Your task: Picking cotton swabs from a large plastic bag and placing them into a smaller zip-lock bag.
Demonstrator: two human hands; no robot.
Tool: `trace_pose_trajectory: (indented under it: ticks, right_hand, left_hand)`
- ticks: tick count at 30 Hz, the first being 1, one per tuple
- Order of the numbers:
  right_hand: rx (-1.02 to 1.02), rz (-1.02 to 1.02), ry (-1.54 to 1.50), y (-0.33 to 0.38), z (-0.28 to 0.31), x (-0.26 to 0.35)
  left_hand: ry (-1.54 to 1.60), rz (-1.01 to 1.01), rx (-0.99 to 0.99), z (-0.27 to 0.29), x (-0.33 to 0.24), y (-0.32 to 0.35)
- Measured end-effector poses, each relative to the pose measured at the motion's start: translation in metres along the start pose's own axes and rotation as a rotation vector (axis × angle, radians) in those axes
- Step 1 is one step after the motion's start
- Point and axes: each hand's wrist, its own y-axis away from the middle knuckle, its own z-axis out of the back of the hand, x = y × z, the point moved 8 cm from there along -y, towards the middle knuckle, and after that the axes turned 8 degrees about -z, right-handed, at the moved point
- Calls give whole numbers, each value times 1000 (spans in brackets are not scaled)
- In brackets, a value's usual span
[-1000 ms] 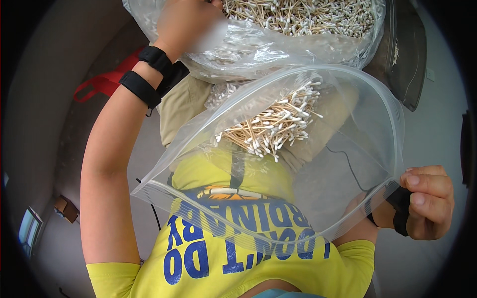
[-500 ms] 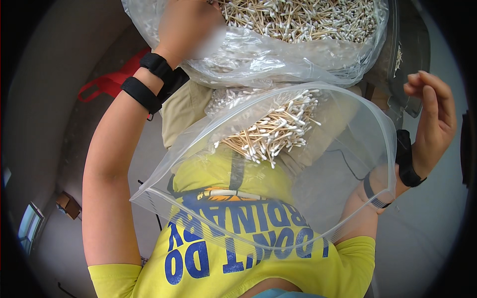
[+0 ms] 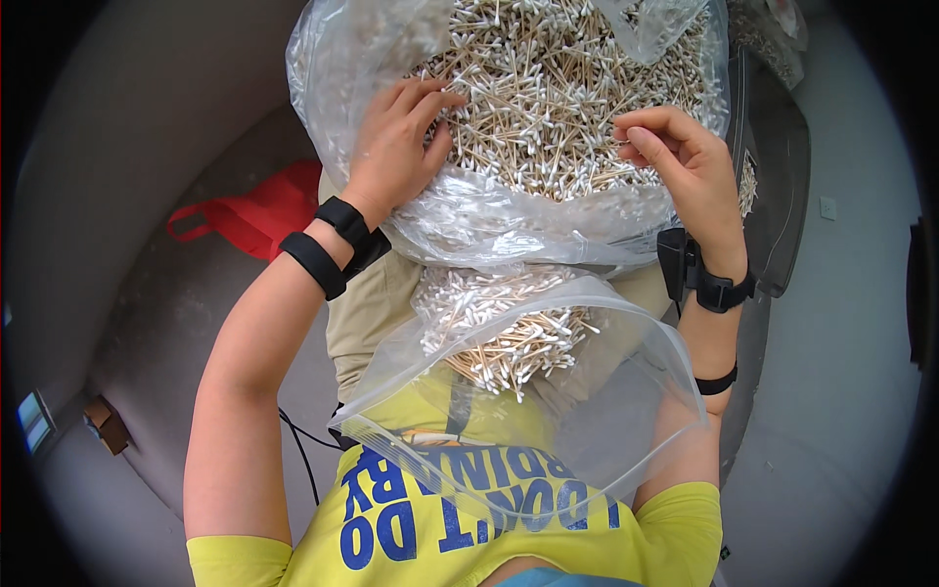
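Note:
Loose cotton swabs (image 3: 548, 108) with wooden sticks and white tips fill a large clear plastic bag (image 3: 499, 230). My left hand (image 3: 399, 147) rests at the pile's left edge, palm down, fingers spread and touching the swabs. Over the right side of the pile is my right hand (image 3: 685, 161). Its thumb and fingertips are drawn together in a pinch; anything between them is too small to make out. Nearer my body, a clear zip bag (image 3: 626, 362) lies on my lap with its mouth wide open toward me. A heap of swabs (image 3: 523, 342) sits inside it.
A red bag (image 3: 269, 210) lies on the floor to the left, with a small brown box (image 3: 106, 426) farther down. Right of the large bag stands a dark grey container (image 3: 782, 186) with some swabs beside it. Another clear bag (image 3: 773, 39) is at the top right.
My right hand has come in from the far right to above the pile. My left hand, blurred before, now shows spread on the swabs. The view has shifted, revealing more of the large bag.

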Motion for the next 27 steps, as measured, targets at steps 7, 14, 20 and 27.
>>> trace_pose_trajectory:
  ticks: [7, 14, 20, 27]
  right_hand:
    - [-190, 146, 265, -58, -27, 14]
    - [-484, 227, 495, -85, -48, 28]
    - [-583, 366, 646, -103, -58, 41]
    - [-477, 190, 593, -146, -48, 37]
  left_hand:
    - [48, 27, -5, 4, -1, -3]
    - [77, 36, -30, 5, 0, -1]
    - [87, 57, -26, 6, 2, 1]
    - [89, 51, -38, 6, 2, 1]
